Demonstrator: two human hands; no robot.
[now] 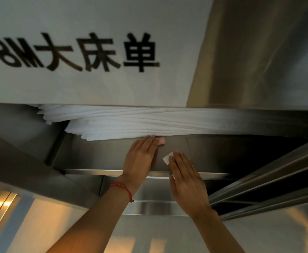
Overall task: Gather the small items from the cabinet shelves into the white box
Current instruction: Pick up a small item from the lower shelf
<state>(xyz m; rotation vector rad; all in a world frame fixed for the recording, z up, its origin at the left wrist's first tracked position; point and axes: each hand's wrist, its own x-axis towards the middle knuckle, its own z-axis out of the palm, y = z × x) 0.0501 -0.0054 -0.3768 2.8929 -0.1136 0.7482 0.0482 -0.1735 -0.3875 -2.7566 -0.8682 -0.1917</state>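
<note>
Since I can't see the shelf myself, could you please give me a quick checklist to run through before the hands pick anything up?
1. Left hand on pink item: ok, fingertips touch it, fingers straight.
2. Right hand on white item: ok, fingertips rest on it.
3. Either item gripped: not ok, nothing is pinched yet.
4. Folded white linen clear of the pink item: cannot tell, they sit very close.
5. White box within reach: cannot tell, not in view.

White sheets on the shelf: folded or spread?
Folded. The white sheets lie stacked in layers, folded edges showing at the left end, on the steel shelf beneath the labelled paper sign.
</note>
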